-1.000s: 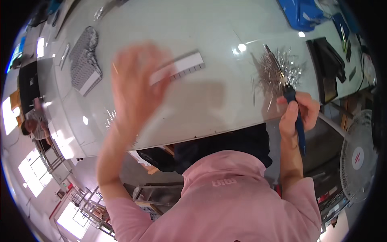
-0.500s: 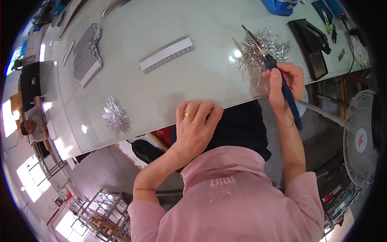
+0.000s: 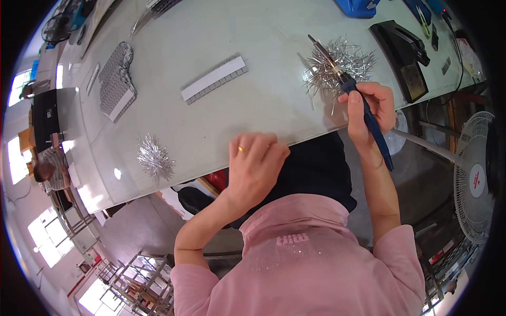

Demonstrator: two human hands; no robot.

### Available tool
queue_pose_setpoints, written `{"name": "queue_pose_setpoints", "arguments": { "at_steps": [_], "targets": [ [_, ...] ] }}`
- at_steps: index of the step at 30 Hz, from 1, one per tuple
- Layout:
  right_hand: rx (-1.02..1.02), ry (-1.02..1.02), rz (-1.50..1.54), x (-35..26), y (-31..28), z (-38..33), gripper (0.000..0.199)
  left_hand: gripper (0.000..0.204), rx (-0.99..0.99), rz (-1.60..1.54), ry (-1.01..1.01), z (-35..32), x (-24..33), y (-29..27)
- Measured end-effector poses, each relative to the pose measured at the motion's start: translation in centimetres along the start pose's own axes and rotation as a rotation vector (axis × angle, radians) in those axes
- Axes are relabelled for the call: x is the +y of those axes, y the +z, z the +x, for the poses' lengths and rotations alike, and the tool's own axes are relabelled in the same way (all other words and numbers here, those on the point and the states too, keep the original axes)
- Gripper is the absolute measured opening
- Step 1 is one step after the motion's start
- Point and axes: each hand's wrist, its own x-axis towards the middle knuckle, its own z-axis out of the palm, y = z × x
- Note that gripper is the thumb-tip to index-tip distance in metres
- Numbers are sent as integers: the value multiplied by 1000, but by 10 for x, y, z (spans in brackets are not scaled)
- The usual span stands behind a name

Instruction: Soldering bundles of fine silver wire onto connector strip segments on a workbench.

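Blue-handled tool [image 3: 363, 113] gripped in right hand [image 3: 369, 108] — left hand [image 3: 253, 166] (empty, fingers curled) on table edge [image 3: 211, 163]

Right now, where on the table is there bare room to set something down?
Bare tabletop lies between the white strip and the right pin pile, and between the strip and the left hand. Crowded around the right hand and that pile.

Pale glossy table [image 3: 221, 47]: two silver pin heaps [image 3: 155, 158] [image 3: 340, 66], white grooved strip [image 3: 214, 79], grey ribbed blocks [image 3: 117, 80], black tray [image 3: 403, 55].
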Motion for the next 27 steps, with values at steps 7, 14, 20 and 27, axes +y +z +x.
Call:
{"name": "queue_pose_setpoints", "arguments": {
  "at_steps": [7, 14, 20, 27],
  "targets": [
    [90, 68, 36, -3, -3, 0, 19, 12, -14, -295, -112, 82, -37, -19],
    [174, 51, 76, 6, -6, 1, 16, 22, -94, -505, -245, 100, -50, -13],
    [118, 76, -18, -3, 0, 2, 12, 41, 28, 122, -204, 59, -108, -51],
    [16, 67, -51, 2, -8, -1, 17, 40, 0, 53, -207, 56, -122, -43]
  ]
}}
